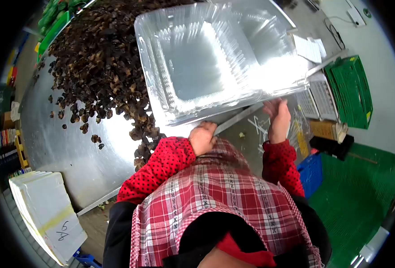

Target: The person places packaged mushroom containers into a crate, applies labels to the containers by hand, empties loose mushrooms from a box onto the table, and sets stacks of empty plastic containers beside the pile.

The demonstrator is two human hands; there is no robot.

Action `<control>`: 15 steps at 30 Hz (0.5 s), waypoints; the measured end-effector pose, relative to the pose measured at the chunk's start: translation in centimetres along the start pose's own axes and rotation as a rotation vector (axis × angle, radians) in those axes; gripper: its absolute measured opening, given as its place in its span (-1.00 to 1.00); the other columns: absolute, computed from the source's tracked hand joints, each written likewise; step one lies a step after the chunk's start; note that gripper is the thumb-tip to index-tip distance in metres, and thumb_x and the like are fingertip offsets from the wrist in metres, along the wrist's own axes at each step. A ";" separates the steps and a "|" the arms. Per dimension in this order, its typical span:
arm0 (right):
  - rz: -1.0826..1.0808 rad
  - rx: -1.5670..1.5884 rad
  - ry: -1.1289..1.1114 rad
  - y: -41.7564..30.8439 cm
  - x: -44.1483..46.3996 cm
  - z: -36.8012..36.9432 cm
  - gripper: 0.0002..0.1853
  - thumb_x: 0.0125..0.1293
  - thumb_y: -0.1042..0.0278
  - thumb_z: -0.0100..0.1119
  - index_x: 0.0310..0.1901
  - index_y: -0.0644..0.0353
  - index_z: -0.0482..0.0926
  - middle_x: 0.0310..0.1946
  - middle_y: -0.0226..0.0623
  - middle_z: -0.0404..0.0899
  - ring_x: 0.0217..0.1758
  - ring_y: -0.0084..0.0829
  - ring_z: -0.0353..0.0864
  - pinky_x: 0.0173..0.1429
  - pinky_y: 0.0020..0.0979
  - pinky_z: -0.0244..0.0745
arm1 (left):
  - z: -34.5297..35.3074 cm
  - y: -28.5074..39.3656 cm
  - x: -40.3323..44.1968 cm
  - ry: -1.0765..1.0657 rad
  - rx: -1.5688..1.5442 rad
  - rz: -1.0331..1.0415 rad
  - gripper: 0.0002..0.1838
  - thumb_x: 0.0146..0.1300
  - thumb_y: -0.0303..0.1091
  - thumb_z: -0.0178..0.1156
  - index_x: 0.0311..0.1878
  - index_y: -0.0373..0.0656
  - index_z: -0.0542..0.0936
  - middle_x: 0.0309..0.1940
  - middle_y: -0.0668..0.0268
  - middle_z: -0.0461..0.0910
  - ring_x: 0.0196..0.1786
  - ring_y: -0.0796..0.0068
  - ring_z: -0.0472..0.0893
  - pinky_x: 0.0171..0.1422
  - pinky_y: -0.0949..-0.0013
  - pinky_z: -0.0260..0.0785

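Note:
Clear plastic clamshell containers (196, 67), apparently stacked with lids open, are in front of me at the metal table's near edge. My left hand (202, 138) is closed, its fingers curled at the table edge just below the containers' front rim. What it grips, if anything, is hidden. My right hand (278, 119) is raised below the right part of the containers, fingers extended and slightly blurred, their tips close to the lower rim. Whether they touch it I cannot tell. Left of the containers lies a large heap of dark brown, crinkled wood ear mushrooms (103, 67).
The metal table (81, 156) carries scattered mushroom pieces. A white foam box (50, 214) stands at lower left. To the right are a green crate (350, 91), a white crate (322, 98), a blue crate (310, 174) and paper sheets (308, 48). Debris litters the floor.

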State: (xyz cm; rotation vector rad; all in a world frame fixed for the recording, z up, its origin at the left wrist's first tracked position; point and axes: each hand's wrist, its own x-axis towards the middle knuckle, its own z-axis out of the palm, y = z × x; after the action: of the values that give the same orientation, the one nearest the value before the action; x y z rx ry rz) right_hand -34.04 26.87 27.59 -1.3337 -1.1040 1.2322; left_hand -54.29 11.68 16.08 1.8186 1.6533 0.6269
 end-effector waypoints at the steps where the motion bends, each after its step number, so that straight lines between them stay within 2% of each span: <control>1: 0.166 0.179 0.104 -0.3 0.7 0.8 -0.56 0.55 0.14 -0.19 0.17 0.37 0.45 -0.08 -0.17 0.58 -0.11 -0.40 0.58 0.01 -0.37 0.48 | 0.0 0.2 0.5 -0.034 0.006 -0.080 -0.45 0.04 -0.26 0.35 0.09 -0.28 0.46 -0.08 -0.04 0.55 -0.06 -0.07 0.58 0.02 0.07 0.47; 2: 0.016 0.008 0.121 -1.1 2.5 -0.7 -0.56 0.55 0.18 -0.18 0.18 0.38 0.45 -0.03 -0.12 0.58 -0.06 -0.37 0.58 0.05 -0.35 0.48 | -0.3 0.4 1.1 -0.054 0.045 -0.132 -0.41 0.02 -0.18 0.36 0.10 -0.25 0.46 -0.13 -0.05 0.56 -0.12 -0.08 0.60 -0.01 0.06 0.48; 3: -0.140 -0.154 0.138 -2.2 4.1 -2.1 -0.57 0.54 0.21 -0.18 0.19 0.39 0.45 0.02 -0.06 0.59 -0.02 -0.34 0.59 0.09 -0.33 0.49 | -0.4 0.1 2.0 -0.175 0.065 -0.186 -0.41 0.09 -0.10 0.33 0.11 -0.25 0.45 -0.17 -0.07 0.58 -0.15 -0.04 0.63 -0.01 0.04 0.49; 5: -0.680 -0.362 0.133 -11.0 2.0 0.7 -0.59 0.48 0.28 -0.10 0.19 0.41 0.46 0.08 -0.01 0.56 0.05 -0.28 0.59 0.13 -0.25 0.49 | -2.7 1.9 4.0 -0.488 -0.056 -0.324 -0.41 0.14 -0.03 0.29 0.08 -0.31 0.49 -0.18 -0.08 0.60 -0.13 0.02 0.64 0.02 0.04 0.50; 7: -1.075 -0.185 -0.047 -16.3 -0.7 3.4 -0.58 0.42 0.29 0.00 0.19 0.40 0.47 0.07 -0.01 0.57 0.07 -0.25 0.58 0.19 -0.18 0.46 | -0.2 1.2 3.5 -0.222 0.058 -0.176 -0.40 0.18 0.05 0.25 0.04 -0.34 0.56 -0.20 -0.09 0.64 -0.14 0.04 0.66 0.05 0.03 0.51; 8: -1.149 -0.338 -0.255 -17.3 -2.2 3.8 -0.53 0.39 0.19 0.08 0.18 0.40 0.46 0.07 -0.05 0.56 0.08 -0.22 0.57 0.20 -0.19 0.44 | -1.2 1.6 3.5 -0.280 0.149 -0.203 -0.39 0.16 0.11 0.23 -0.04 -0.33 0.63 -0.18 -0.12 0.64 -0.11 -0.01 0.66 0.04 0.03 0.51; 9: -1.213 -0.492 -0.439 -17.7 -3.4 5.4 -0.49 0.33 0.12 0.18 0.15 0.37 0.48 0.03 -0.09 0.57 0.06 -0.21 0.57 0.21 -0.17 0.41 | -2.1 2.0 3.6 -0.251 0.158 -0.219 -0.39 0.16 0.11 0.23 -0.04 -0.33 0.63 -0.18 -0.12 0.64 -0.11 -0.01 0.66 0.04 0.03 0.51; 11: -1.309 -0.761 -0.813 -18.0 -5.6 9.1 -0.42 0.16 -0.02 0.38 0.05 0.28 0.52 -0.08 -0.14 0.59 -0.02 -0.17 0.58 0.22 -0.14 0.34 | -3.4 2.4 3.4 -0.373 0.077 -0.333 -0.47 0.10 0.06 0.29 -0.17 -0.32 0.69 -0.18 -0.10 0.66 -0.02 -0.04 0.64 0.15 0.03 0.47; 12: -1.327 -0.746 -0.833 -16.5 -5.3 9.6 -0.42 0.16 -0.02 0.38 0.05 0.28 0.52 -0.08 -0.14 0.59 -0.02 -0.17 0.58 0.22 -0.14 0.34 | -2.0 1.2 3.1 -0.286 0.063 -0.286 -0.43 0.05 0.13 0.30 -0.21 -0.28 0.71 -0.18 -0.09 0.67 -0.04 -0.07 0.65 0.10 0.04 0.49; 14: -1.638 -0.781 -0.463 -12.2 -4.8 10.6 -0.42 -0.02 -0.12 0.49 -0.12 0.15 0.52 -0.30 -0.26 0.56 -0.20 -0.22 0.55 0.13 -0.19 0.28 | -2.3 1.0 2.7 -0.273 0.082 -0.324 -0.40 0.04 0.17 0.29 -0.22 -0.29 0.71 -0.19 -0.09 0.67 -0.06 -0.07 0.66 0.08 0.04 0.50; 15: -1.638 -0.775 -0.491 -12.5 -4.0 10.7 -0.42 -0.02 -0.12 0.49 -0.12 0.15 0.52 -0.30 -0.26 0.56 -0.20 -0.22 0.55 0.13 -0.19 0.28 | -2.2 1.2 2.3 -0.289 0.104 -0.344 -0.37 0.04 0.21 0.28 -0.23 -0.31 0.71 -0.21 -0.09 0.67 -0.08 -0.07 0.67 0.06 0.04 0.52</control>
State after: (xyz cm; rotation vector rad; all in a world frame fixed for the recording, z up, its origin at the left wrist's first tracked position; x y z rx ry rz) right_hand -45.07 25.12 40.30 -0.1530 -2.3795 -0.2025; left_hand -54.74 14.15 18.36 1.5534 1.7628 0.1240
